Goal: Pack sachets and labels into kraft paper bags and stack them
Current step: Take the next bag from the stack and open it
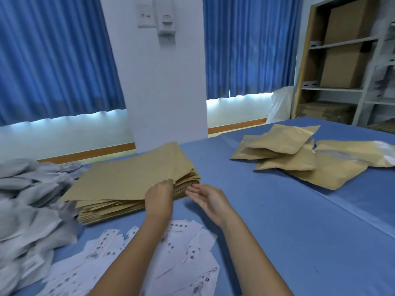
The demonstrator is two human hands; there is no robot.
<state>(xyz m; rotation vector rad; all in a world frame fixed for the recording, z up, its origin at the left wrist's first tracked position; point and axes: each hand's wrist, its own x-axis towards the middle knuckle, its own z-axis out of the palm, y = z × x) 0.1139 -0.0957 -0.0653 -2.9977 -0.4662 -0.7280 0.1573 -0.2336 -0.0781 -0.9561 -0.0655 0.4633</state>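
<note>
A thick stack of flat empty kraft paper bags (132,178) lies on the blue table (277,221) ahead of me. My left hand (159,198) pinches the near right corner of the top bag, which is lifted slightly off the stack. My right hand (208,200) hovers just right of that corner, fingers relaxed and holding nothing. White printed labels (183,248) are scattered under my forearms. A heap of grey sachets (27,210) fills the left edge. Several filled kraft bags (295,154) lie piled loosely at the far right.
A white pillar (162,82) and blue curtains stand behind the table. A metal shelf with cardboard boxes (346,60) is at the right rear. A white plastic bag (280,105) leans beside the shelf.
</note>
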